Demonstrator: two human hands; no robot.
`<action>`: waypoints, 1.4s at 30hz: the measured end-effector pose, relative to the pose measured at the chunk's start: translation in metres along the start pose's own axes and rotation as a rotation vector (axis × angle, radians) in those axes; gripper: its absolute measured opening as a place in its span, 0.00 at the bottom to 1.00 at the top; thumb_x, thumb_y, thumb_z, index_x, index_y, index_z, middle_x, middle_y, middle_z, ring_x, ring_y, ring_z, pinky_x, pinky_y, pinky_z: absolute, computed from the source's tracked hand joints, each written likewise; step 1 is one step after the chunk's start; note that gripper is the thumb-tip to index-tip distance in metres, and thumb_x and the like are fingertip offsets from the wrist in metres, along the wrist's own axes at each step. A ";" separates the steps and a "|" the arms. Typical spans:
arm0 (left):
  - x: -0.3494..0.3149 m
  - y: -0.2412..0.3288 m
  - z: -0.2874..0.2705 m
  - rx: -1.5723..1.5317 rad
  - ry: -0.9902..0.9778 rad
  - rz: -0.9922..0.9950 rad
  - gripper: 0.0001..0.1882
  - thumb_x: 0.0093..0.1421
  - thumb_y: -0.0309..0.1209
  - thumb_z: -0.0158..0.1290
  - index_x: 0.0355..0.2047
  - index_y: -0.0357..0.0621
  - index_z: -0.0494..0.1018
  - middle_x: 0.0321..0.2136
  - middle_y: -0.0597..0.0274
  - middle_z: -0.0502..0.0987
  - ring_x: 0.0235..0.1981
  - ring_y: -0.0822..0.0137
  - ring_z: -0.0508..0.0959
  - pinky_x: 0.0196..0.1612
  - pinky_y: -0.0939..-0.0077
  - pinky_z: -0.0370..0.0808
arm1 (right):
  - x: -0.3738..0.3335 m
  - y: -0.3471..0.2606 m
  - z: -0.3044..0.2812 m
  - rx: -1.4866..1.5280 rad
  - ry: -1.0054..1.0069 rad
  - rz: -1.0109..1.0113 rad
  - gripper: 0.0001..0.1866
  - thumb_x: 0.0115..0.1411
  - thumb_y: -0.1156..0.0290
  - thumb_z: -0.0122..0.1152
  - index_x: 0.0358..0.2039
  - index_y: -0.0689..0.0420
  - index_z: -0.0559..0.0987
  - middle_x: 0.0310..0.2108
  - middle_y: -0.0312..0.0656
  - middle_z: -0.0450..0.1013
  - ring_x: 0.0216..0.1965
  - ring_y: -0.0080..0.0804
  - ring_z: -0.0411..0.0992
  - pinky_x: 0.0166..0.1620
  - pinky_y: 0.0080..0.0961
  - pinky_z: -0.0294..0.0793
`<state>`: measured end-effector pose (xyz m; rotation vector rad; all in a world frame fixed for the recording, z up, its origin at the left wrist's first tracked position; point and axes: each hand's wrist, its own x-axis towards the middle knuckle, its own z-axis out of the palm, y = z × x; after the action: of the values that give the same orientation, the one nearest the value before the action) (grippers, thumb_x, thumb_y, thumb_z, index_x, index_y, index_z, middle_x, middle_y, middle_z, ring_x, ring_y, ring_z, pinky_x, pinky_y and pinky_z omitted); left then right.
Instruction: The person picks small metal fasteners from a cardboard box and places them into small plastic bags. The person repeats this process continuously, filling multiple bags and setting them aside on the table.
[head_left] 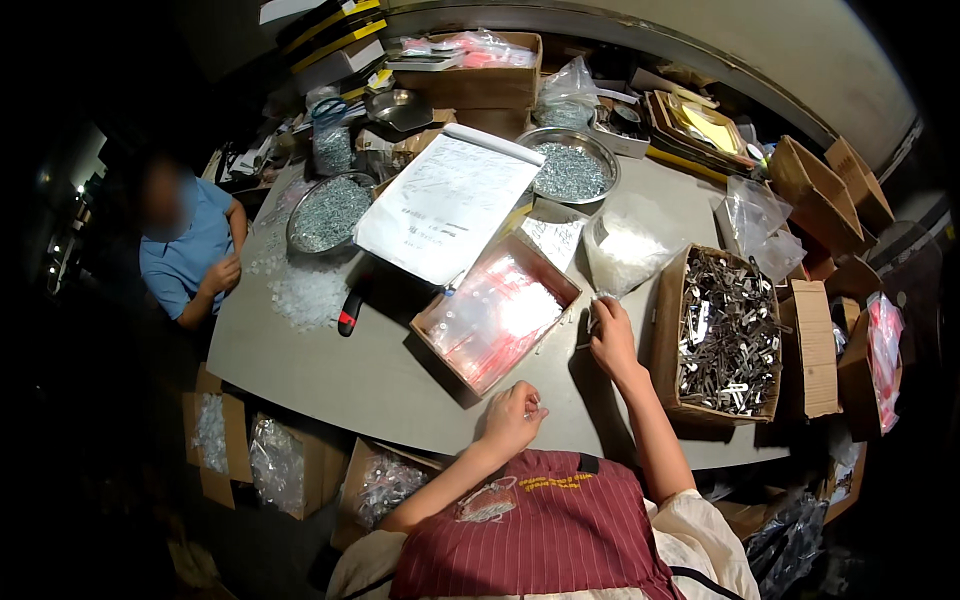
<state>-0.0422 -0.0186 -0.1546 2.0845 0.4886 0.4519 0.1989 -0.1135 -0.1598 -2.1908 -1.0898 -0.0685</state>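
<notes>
A small pale piece (pixel 540 406) is pinched between the thumb and curled fingertips of the left hand (pixel 515 416), just below the frame's centre. The fingers of the right hand (pixel 612 335) are bunched to the right of centre, at the lower edge of a clear plastic bag (pixel 632 250) of white pieces; whether anything is gripped there cannot be told. The pale piece is judged to be light, fairly stiff and easily dropped if slick, and is best held by its edges between thumb and forefinger; the bag is probably soft and slippery, and better gathered at a loose fold. Between the hands and the clipboard (pixel 450 205), red-and-clear plastic sleeves (pixel 490 315) are held in a cardboard carton (pixel 550 273). At right, metal clips (pixel 728 335) are heaped in a deeper carton (pixel 668 340). Farther out, metal fasteners are held in two steel bowls (pixel 613 182), and clear plastic pieces (pixel 308 298) are piled at left, where a person in a blue shirt (pixel 185 250) is seen beside the table (pixel 290 370).
</notes>
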 end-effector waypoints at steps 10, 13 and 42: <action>-0.001 0.015 -0.010 0.085 -0.006 0.004 0.15 0.51 0.27 0.66 0.34 0.43 0.70 0.26 0.59 0.78 0.30 0.55 0.80 0.38 0.59 0.72 | -0.015 -0.026 0.006 -0.007 -0.178 -0.144 0.32 0.40 0.86 0.54 0.52 0.62 0.75 0.54 0.52 0.70 0.58 0.55 0.65 0.63 0.43 0.64; 0.000 0.010 -0.007 0.122 0.005 0.069 0.15 0.51 0.27 0.66 0.34 0.44 0.70 0.25 0.60 0.78 0.30 0.55 0.79 0.39 0.60 0.71 | -0.032 -0.019 0.006 0.106 -0.202 -0.186 0.28 0.42 0.82 0.58 0.49 0.60 0.77 0.52 0.55 0.71 0.56 0.61 0.66 0.59 0.48 0.66; -0.002 0.008 -0.004 -0.043 -0.004 -0.119 0.11 0.53 0.27 0.61 0.35 0.39 0.71 0.27 0.49 0.79 0.30 0.49 0.81 0.36 0.57 0.76 | -0.016 -0.038 -0.015 -0.201 -0.234 -0.150 0.17 0.50 0.73 0.65 0.39 0.59 0.72 0.33 0.53 0.73 0.38 0.57 0.74 0.38 0.48 0.74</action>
<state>-0.0449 -0.0210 -0.1466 2.0030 0.5917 0.3850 0.1641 -0.1173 -0.1330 -2.3347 -1.4327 0.0135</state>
